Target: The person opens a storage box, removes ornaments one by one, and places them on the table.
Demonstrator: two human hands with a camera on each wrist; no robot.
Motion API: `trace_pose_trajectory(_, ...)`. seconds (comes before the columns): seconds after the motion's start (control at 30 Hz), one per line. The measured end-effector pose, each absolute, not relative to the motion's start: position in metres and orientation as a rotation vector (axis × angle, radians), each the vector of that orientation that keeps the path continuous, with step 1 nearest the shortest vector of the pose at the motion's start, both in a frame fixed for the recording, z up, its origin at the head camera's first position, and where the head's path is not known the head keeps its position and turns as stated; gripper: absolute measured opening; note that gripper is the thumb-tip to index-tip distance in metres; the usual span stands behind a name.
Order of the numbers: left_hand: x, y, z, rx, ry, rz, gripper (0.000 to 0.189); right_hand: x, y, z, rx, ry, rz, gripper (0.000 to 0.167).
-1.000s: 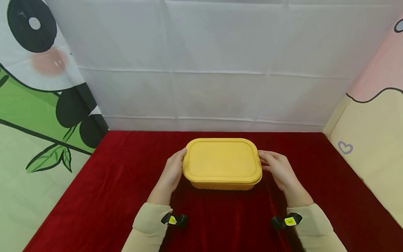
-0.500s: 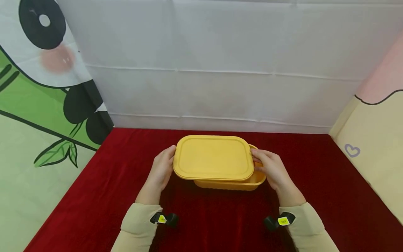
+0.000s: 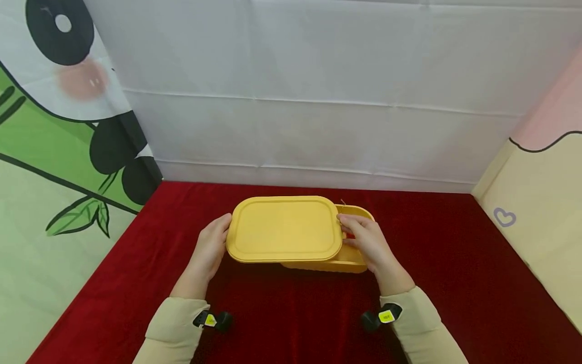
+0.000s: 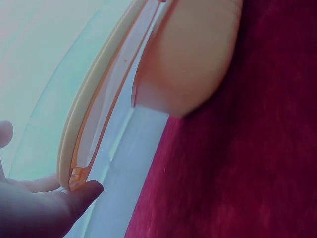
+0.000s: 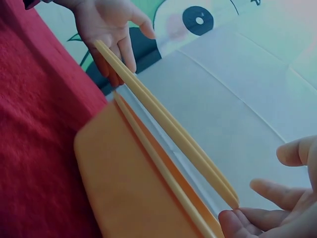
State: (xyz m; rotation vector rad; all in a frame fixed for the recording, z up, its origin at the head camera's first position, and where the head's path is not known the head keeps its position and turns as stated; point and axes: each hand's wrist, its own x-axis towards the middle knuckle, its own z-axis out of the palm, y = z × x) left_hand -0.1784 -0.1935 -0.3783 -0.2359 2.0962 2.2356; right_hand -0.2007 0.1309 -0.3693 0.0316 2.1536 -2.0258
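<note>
A yellow rectangular lid (image 3: 284,230) with rounded corners is held level between both hands, above and left of a yellow plastic box (image 3: 347,266). My left hand (image 3: 211,247) grips the lid's left edge; in the left wrist view a digit lies on either side of the rim. At the opposite short edge, my right hand (image 3: 368,242) pinches the rim. The box's right end shows uncovered, while the lid hides its left part. A small bit of red and a thin strand show at the box's exposed end. In the right wrist view a gap separates the lid (image 5: 166,126) from the box (image 5: 129,163).
Dark red velvet cloth (image 3: 113,298) covers the table. A white cloth backdrop (image 3: 313,91) hangs behind it, with a printed panda panel (image 3: 68,167) at the left and a cream and pink panel (image 3: 541,202) at the right.
The lid has come off the box and shifted left, with both hands moving along with it. The box's right end has come into sight.
</note>
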Motion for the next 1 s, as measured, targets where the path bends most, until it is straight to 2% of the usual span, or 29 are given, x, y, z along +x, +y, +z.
trace_pose_trajectory(1.0, -0.165, -0.251, -0.371, -0.526, 2.417, 1.934, 0.070, -0.205, 0.070, -0.378, -0.154, 2.065, -2.035, 0.038)
